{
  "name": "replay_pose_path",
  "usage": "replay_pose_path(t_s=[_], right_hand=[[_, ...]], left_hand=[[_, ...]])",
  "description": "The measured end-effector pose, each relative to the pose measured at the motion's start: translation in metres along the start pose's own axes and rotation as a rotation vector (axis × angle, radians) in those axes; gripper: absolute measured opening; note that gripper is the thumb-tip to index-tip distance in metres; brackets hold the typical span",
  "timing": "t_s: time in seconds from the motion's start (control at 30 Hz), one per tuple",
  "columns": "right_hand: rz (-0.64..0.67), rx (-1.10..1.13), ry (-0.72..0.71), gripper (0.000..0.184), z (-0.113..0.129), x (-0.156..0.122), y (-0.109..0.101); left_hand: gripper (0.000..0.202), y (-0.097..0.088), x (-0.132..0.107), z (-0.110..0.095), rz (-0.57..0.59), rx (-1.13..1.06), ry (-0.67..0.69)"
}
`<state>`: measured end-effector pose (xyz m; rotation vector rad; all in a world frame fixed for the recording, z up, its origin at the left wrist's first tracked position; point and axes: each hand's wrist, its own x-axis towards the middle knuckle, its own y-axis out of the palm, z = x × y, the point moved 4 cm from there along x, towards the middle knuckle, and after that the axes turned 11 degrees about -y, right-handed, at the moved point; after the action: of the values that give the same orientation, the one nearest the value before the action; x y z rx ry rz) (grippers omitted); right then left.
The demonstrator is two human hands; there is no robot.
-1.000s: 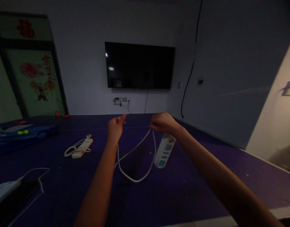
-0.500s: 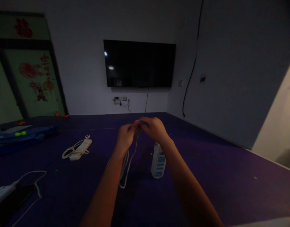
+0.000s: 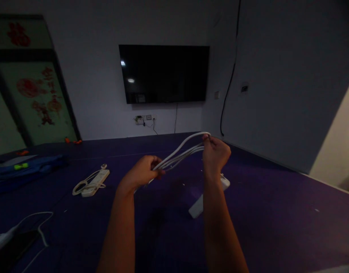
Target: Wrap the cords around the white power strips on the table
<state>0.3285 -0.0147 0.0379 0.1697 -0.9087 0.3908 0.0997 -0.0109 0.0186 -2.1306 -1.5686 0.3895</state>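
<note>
A looped white power cord (image 3: 182,154) stretches in several strands between my two hands, above the purple surface. My left hand (image 3: 144,170) is closed round the lower left end of the bundle. Higher up on the right, my right hand (image 3: 215,151) pinches the other end of the loops. Beneath my right forearm lies a white power strip (image 3: 197,207), partly hidden by the arm and tilted over on its side. Where the cord joins it cannot be made out.
Another white power strip (image 3: 96,182) with a coiled cord lies to the left. At the lower left are a dark flat object (image 3: 16,240) and a white cable (image 3: 42,227). Blue cloth (image 3: 46,167) lies farther back. A television (image 3: 165,74) hangs on the wall.
My hands have moved apart, the right one up and to the right, drawing the cord loops out between them. The power strip by my right arm has tipped from upright onto its side.
</note>
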Motion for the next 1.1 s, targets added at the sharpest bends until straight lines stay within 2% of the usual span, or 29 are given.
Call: replay_pose_path(t_s=[0.2, 0.3, 0.37, 0.47, 0.57, 0.63, 0.77, 0.83, 0.9, 0.93, 1.0, 1.1], right_hand=[[-0.003, -0.040, 0.108, 0.036, -0.031, 0.004, 0.001], [0.016, -0.014, 0.119, 0.036, -0.044, 0.007, 0.006], [0.059, 0.057, 0.096, 0.037, -0.050, 0.010, 0.010], [0.148, 0.164, 0.012, 0.042, -0.054, 0.014, 0.015], [0.212, 0.177, -0.054, 0.049, -0.055, 0.014, 0.018], [0.221, 0.225, -0.069, 0.052, -0.054, 0.012, 0.019], [0.105, 0.214, -0.169, 0.055, -0.043, 0.016, 0.022], [0.048, 0.105, -0.229, 0.057, -0.035, 0.029, 0.030], [0.026, -0.020, -0.280, 0.059, -0.026, 0.047, 0.046], [0.054, -0.070, -0.321, 0.057, -0.022, 0.058, 0.056], [0.201, -0.135, -0.474, 0.048, -0.013, 0.075, 0.082], [0.530, -0.237, -0.715, 0.035, -0.007, 0.081, 0.119]], left_hand=[[0.017, -0.003, 0.003, 0.014, 0.092, 0.182, -0.065], [0.021, -0.004, 0.005, 0.015, 0.052, 0.106, -0.027], [0.024, -0.007, 0.003, 0.011, 0.010, -0.100, 0.050], [0.025, -0.016, -0.002, 0.003, -0.040, -0.529, 0.139], [0.027, -0.033, -0.011, -0.003, -0.111, -1.005, 0.254], [0.037, -0.046, -0.017, -0.004, -0.187, -1.261, 0.366], [0.046, -0.070, -0.025, 0.008, -0.367, -1.499, 0.524], [0.045, -0.081, -0.027, 0.021, -0.431, -1.542, 0.520], [0.045, -0.093, -0.028, 0.035, -0.490, -1.561, 0.462], [0.045, -0.098, -0.029, 0.042, -0.519, -1.563, 0.419], [0.045, -0.107, -0.030, 0.054, -0.576, -1.555, 0.343], [0.042, -0.116, -0.031, 0.065, -0.614, -1.530, 0.291]])
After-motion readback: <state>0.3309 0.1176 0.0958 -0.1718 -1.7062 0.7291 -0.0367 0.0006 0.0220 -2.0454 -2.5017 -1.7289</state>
